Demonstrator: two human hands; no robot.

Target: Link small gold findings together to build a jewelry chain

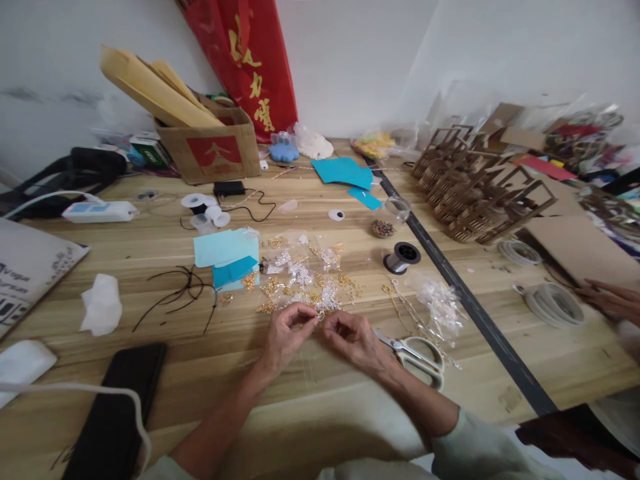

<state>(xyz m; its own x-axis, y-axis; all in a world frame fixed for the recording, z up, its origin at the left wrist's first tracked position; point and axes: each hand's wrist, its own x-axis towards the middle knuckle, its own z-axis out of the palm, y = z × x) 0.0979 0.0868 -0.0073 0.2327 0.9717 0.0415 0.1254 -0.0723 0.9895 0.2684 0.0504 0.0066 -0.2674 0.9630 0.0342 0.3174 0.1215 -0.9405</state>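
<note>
Close to the table's near edge, my left hand (290, 333) pinches a small shiny jewellery piece (321, 316) between thumb and forefinger. Its exact kind is too small to tell. Just beside it my right hand (353, 339) is closed, thumb against curled fingers; what it grips is hidden. A faint thin thread (306, 367) runs below the hands. Directly beyond them lie loose silver beads (327, 293) and gold beads (270, 288), some on small clear bags. Under my right wrist rest scissors (423, 360) with pale handles, next to fine chains (400, 303).
A spool of wire (403, 257) and a jar of dark beads (384, 228) stand beyond my right hand. Blue cards (225, 248), black cords (185, 290) and a phone (120, 407) lie left. Wooden baskets (465, 187) and another person's hand (613, 300) are right.
</note>
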